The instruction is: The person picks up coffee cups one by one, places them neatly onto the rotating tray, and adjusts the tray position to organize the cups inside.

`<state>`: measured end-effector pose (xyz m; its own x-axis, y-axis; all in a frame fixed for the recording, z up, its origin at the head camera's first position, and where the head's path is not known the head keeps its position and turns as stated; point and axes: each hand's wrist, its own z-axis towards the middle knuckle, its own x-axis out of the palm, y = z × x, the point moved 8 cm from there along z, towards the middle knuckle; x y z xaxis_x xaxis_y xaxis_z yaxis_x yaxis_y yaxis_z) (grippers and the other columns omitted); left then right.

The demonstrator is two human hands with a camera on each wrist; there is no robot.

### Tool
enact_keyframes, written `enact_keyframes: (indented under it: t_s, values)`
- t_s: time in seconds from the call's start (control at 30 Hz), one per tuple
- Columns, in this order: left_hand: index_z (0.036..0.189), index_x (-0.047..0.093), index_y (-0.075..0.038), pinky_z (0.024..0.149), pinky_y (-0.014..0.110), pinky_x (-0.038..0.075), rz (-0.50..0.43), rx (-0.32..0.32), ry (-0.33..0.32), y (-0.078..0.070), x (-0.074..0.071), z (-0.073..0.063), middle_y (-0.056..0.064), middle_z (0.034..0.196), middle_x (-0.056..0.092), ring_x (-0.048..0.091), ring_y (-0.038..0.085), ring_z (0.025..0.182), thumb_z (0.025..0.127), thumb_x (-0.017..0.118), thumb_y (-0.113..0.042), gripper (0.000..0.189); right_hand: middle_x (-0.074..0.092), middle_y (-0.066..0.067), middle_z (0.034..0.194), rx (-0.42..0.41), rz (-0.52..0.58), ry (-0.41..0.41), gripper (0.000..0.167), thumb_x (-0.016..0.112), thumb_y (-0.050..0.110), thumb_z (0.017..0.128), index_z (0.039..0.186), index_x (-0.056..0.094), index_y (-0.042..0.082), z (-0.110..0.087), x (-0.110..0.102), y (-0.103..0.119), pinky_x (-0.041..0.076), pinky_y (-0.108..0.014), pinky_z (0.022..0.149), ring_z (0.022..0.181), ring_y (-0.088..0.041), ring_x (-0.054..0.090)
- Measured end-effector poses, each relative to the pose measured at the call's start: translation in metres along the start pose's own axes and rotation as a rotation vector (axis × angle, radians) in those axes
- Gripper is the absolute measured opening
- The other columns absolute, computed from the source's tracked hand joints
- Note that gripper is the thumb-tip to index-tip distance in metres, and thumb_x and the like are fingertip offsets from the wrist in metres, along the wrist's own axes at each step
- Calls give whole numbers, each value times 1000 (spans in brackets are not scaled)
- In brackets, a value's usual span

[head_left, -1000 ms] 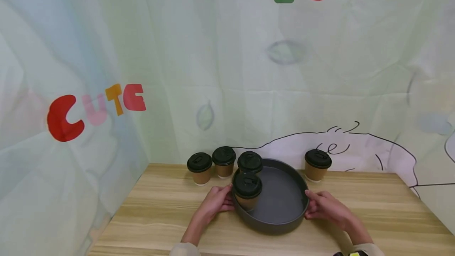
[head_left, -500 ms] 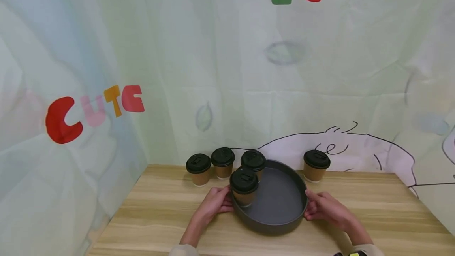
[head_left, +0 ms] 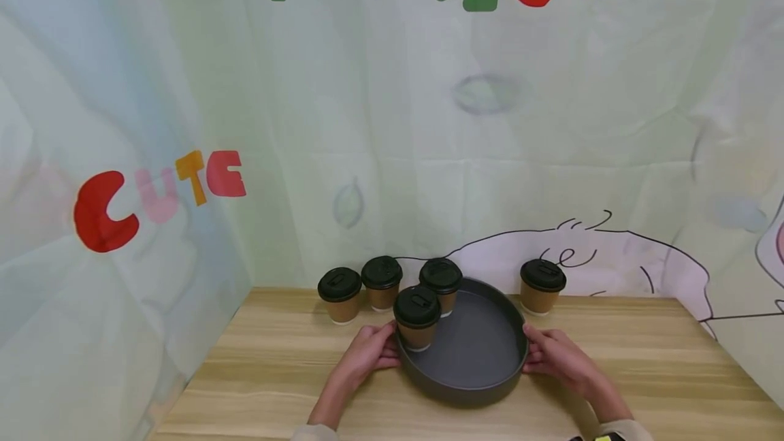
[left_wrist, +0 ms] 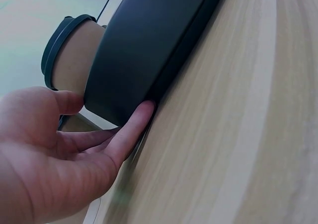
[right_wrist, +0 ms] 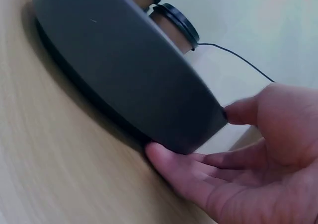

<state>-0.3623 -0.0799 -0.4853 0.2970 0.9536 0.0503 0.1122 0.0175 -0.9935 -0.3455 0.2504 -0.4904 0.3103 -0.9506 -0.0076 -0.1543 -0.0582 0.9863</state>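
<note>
My left hand point(head_left: 365, 354) and right hand point(head_left: 559, 358) grip a round dark grey pan point(head_left: 480, 346) from opposite sides. In both wrist views each thumb is on the upper rim, with fingers at the pan's lower edge. Two brown paper cups with black lids stand in the pan: the nearer cup point(head_left: 417, 318) by the left wall, the farther cup point(head_left: 442, 283) behind it. The left wrist view shows one cup point(left_wrist: 77, 57) above the pan's wall point(left_wrist: 144, 45). On the right side, the pan's wall point(right_wrist: 124, 75) hides the cups' lower parts.
Two more lidded cups, the outer one point(head_left: 339, 295) and its neighbour point(head_left: 382, 282), stand on the wooden table point(head_left: 263, 373) left of the pan. Another cup point(head_left: 542, 286) stands behind the pan on the right. A printed cloth point(head_left: 392, 121) hangs behind the table.
Inside the pan, the farther cup has shifted right and the nearer cup back and slightly left. Both hands keep their grip on the pan. The head view has shifted slightly.
</note>
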Motion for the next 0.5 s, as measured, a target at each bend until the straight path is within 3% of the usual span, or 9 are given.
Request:
enact_keyframes:
  t_s: [0.17,0.4,0.5]
  values:
    - [108,59,15,73,32,62,-5,-5,-3,0,0,0,7,80,63,67,15,71,108,48,-25,41,71,-7,85,7,33,77,36,43,28,113,106,58,-4,-3,0,0,62,-36,82,80,-18,70]
    - [107,57,15,74,35,63,4,-1,-9,2,-1,2,7,80,62,67,16,71,110,47,-25,42,71,-7,89,0,32,-19,47,42,33,114,114,56,-12,2,-2,0,60,-31,80,82,-14,69]
    - [111,56,18,75,36,63,11,-2,-6,3,-1,3,7,82,62,67,16,72,110,46,-26,45,70,-5,86,-1,29,-8,43,42,31,114,110,57,-9,1,0,0,61,-31,79,80,-14,69]
